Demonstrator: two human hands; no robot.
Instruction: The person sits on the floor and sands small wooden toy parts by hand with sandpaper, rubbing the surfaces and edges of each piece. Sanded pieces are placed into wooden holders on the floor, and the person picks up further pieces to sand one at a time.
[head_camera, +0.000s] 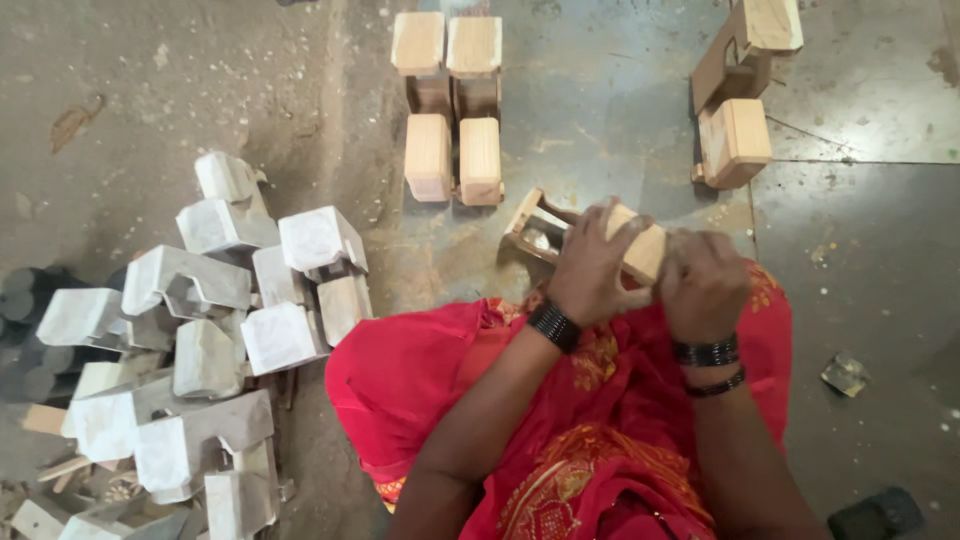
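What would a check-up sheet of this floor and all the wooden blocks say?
Surface: grey concrete floor, dusty and stained.
Job's things: bare wooden piece held in both hands above the red cloth.
Clutter: heap of white-coated wooden pieces at left; bare wooden pieces lined up ahead; scrap at right.
Grippers: left hand and right hand both grip the piece.
Cables: nothing seen.
Surroundings: dark round things at far left.

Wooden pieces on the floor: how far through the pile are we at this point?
Done, it seems: three bare-wood pieces, a pair straight ahead and one to the right, set apart on the floor. In hand: both hands, left and right, grip another bare-wood piece over the red cloth. Left, by the look of it: the much larger heap of white-coated pieces on the left.
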